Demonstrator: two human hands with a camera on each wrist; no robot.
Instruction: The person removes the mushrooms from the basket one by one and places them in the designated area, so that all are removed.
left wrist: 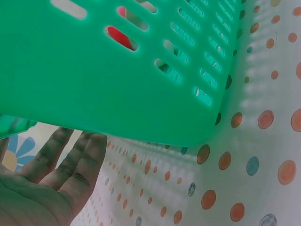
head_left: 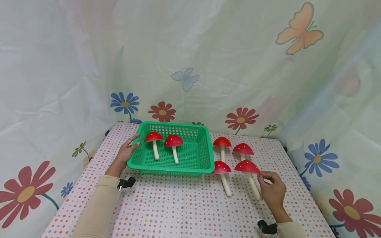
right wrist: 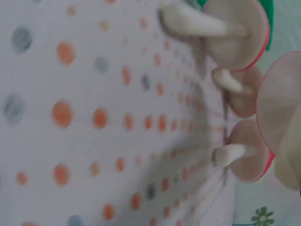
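A green plastic basket (head_left: 171,170) holds two toy mushrooms with red, white-dotted caps, a left mushroom (head_left: 154,136) and a right mushroom (head_left: 173,141). My left hand (head_left: 124,154) touches the basket's left rim, its fingers (left wrist: 77,176) fairly straight beside the wall. My right hand (head_left: 273,191) pinches the cap edge of the front right mushroom (head_left: 247,166) between thumb and fingers. In the right wrist view this mushroom (right wrist: 280,94) looms at the right edge; the hand itself is out of sight there.
Right of the basket lie a front left mushroom (head_left: 221,167), a back left mushroom (head_left: 222,142) and a back right mushroom (head_left: 243,148). A dotted cloth (head_left: 172,208) covers the table. Printed fabric (head_left: 208,49) hangs behind and at both sides.
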